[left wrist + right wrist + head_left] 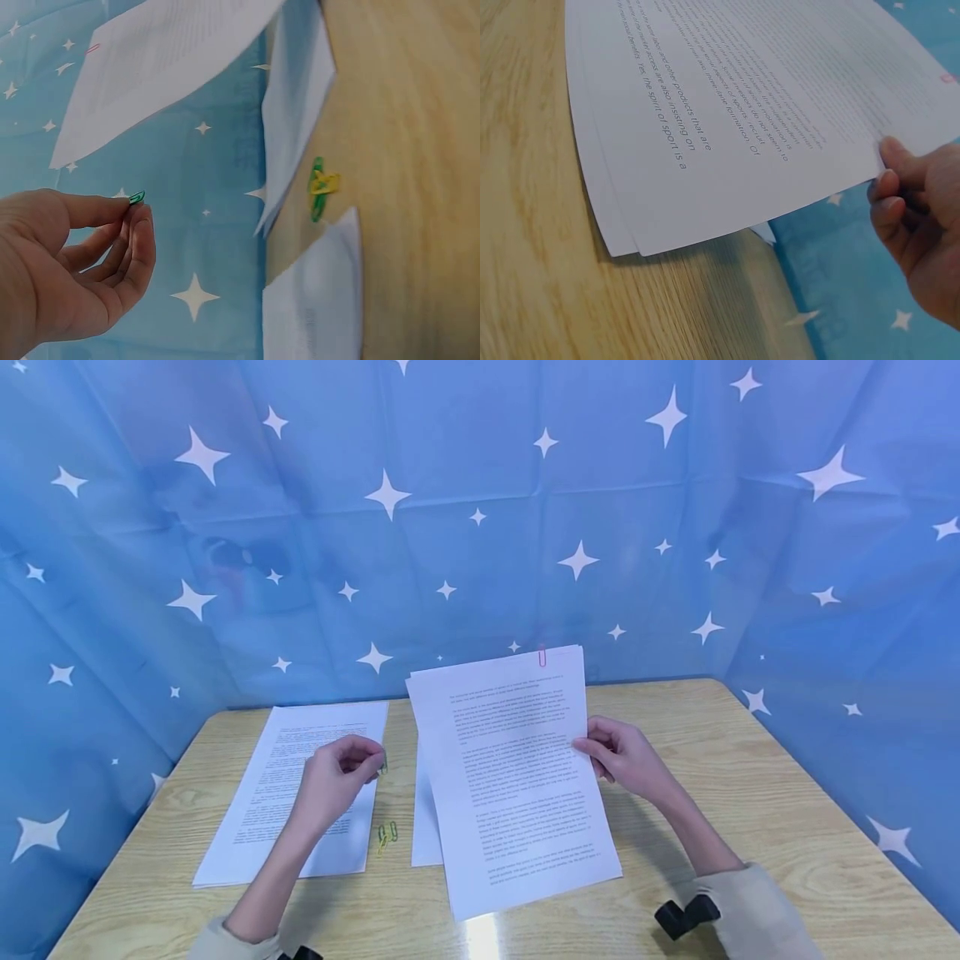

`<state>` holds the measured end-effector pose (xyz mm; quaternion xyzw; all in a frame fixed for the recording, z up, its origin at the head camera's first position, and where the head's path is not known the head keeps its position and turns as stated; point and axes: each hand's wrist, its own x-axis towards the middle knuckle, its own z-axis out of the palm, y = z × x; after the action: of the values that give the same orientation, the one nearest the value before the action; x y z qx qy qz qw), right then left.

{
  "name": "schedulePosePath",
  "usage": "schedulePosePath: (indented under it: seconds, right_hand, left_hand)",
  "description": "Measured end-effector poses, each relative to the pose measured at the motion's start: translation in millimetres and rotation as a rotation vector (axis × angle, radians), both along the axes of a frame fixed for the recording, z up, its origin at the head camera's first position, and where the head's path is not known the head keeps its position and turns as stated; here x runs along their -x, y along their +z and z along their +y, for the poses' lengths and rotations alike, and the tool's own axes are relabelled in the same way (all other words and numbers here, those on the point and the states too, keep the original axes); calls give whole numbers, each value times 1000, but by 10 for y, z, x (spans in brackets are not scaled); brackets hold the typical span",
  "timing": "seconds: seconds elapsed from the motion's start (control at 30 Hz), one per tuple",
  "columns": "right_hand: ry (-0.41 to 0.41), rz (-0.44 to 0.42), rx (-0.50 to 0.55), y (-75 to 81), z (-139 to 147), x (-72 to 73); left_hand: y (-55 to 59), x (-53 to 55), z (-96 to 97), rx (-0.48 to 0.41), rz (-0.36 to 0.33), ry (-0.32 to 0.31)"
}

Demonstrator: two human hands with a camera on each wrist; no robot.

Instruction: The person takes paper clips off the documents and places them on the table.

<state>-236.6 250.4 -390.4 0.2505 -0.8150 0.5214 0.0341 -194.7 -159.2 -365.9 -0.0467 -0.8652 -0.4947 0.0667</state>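
My right hand (621, 758) pinches the right edge of some printed sheets (517, 777), held tilted up above the table. A pink paper clip (542, 657) sits on their top edge, toward the right corner. In the right wrist view, two sheet edges show slightly out of line at a lower corner. Between thumb and fingertips, my left hand (335, 781) pinches a green paper clip (136, 197), above the right side of a printed paper stack (330, 852). The left hand is apart from the raised sheets.
Several green and yellow paper clips (387, 835) lie on the wooden table (675, 893) between the papers. Another white sheet (426, 827) lies partly hidden beneath the raised ones. A blue curtain with white stars (480, 560) hangs behind the table and along its sides.
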Motion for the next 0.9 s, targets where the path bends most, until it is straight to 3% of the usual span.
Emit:
schedulePosePath:
  seconds: [0.3,0.63,0.9]
  right_hand:
    - [-2,-8,11,7,-4,-11]
    - [-7,-24,-6,-7,16,7]
    - [-6,-26,-10,-11,18,9]
  left_hand:
    - [-190,-77,-17,54,-125,-52]
    - [-340,-193,-23,96,-163,-109]
    - [-368,-262,-9,166,-202,-148]
